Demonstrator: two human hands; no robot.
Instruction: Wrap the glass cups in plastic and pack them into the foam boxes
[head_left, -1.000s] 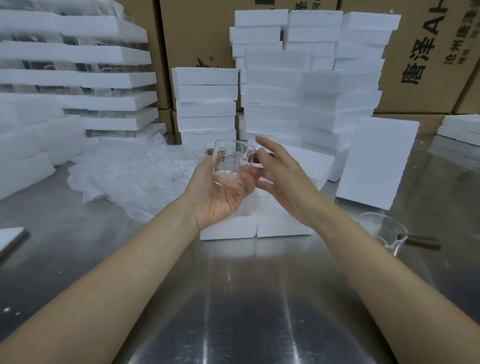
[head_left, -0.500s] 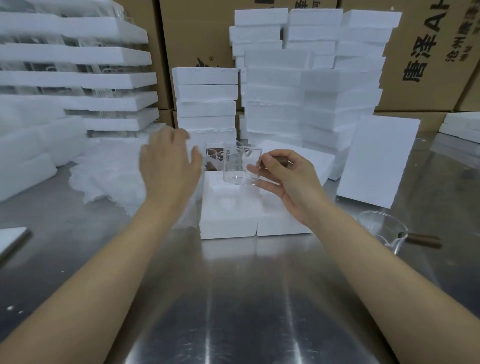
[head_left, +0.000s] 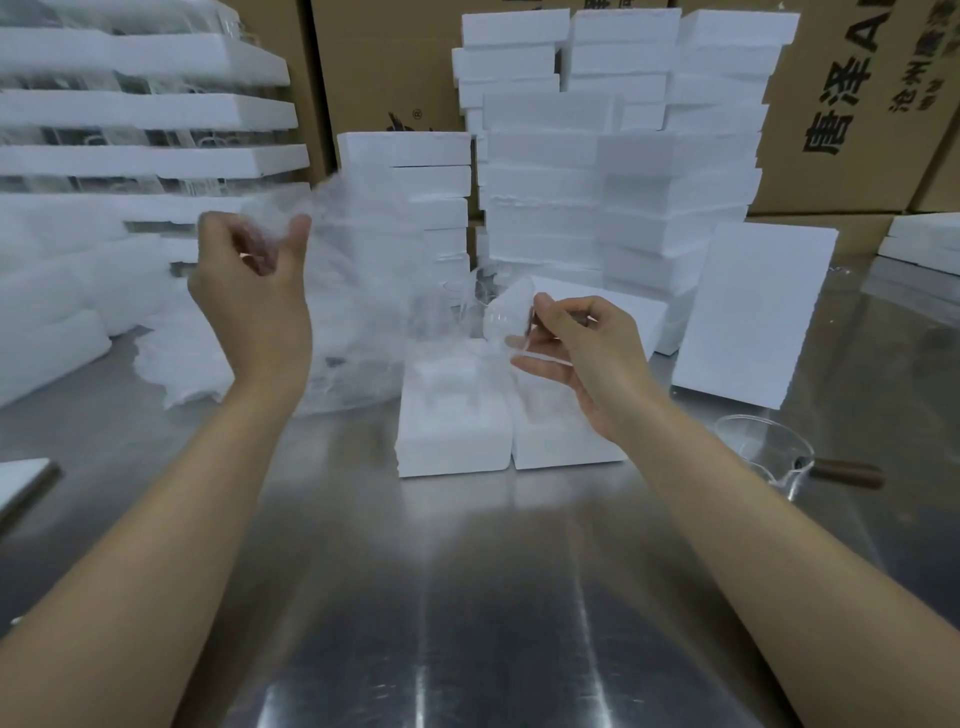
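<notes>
Pinched between the thumb and curled fingers of the right hand (head_left: 587, 358), a clear glass cup (head_left: 506, 319) is held tilted in the air above two open foam boxes (head_left: 452, 431) that lie side by side, touching, on the steel table (head_left: 467, 597); moulded hollows can be seen in the left one. How the cup's mouth is turned cannot be told through the blur. A thin sheet of clear plastic (head_left: 358, 270) is gripped by the left hand (head_left: 254, 306), whose fingers are curled round its upper edge, and the sheet is held up to the left of the cup, hanging loose and smeared by motion. A crumpled pile of plastic (head_left: 176, 364) lies on the table behind the left forearm. Stacks of closed white foam boxes (head_left: 623, 156) are set behind the work area, with brown cardboard cartons (head_left: 857, 104) behind them. A flat foam slab (head_left: 753, 317) is propped upright on the right. Near the right forearm a glass pitcher (head_left: 753, 447) with a dark handle (head_left: 844, 473) rests on the table. Foam trays (head_left: 145, 109) layered with glassware are stacked at far left.
</notes>
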